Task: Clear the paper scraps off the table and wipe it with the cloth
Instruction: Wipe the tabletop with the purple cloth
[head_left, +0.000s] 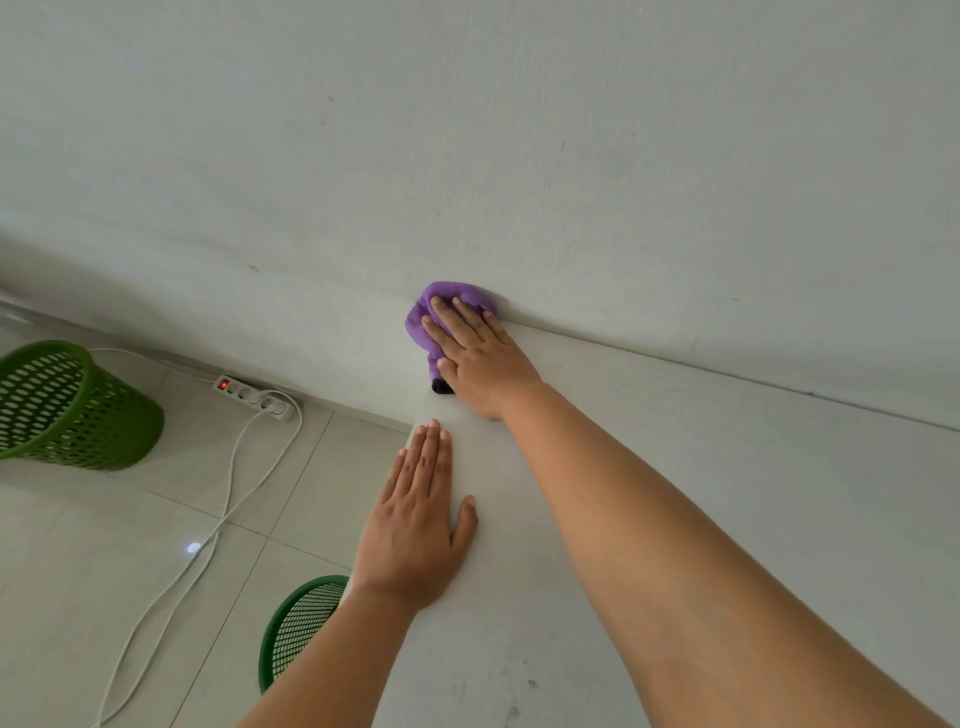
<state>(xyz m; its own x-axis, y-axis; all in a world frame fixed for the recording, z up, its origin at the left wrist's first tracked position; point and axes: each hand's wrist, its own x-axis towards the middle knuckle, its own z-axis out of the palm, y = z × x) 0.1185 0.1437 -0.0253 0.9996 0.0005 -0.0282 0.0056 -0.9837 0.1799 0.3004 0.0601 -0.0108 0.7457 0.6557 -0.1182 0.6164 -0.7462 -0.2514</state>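
No writing or brand mark could be read on anything in view. The crumpled purple microfibre cloth (439, 317) lay bunched at the far left corner of the smooth white table (675, 467), right against the matte, faintly scuffed white wall (519, 130). The right hand (478, 358) lay flat on top of it, fingers straight and slightly spread, pressing the soft fabric down with the arm stretched well forward. A small black piece (440, 386) showed at the table edge just under that hand; what it was could not be made out. The left hand (421, 525) rested palm down near the table's left edge, fingers straight and close together, thumb splayed, holding nothing; the two hands were apart.

Below, on glossy pale floor tiles (104, 597), stood a green perforated plastic wastebasket (67, 405), round and tapering. A second green mesh wastebasket (301, 623) sat partly hidden beneath the table edge and the left forearm. A white power strip (254, 399) with a lit red switch lay along the wall base, its white cable (218, 519) looping across the tiles.
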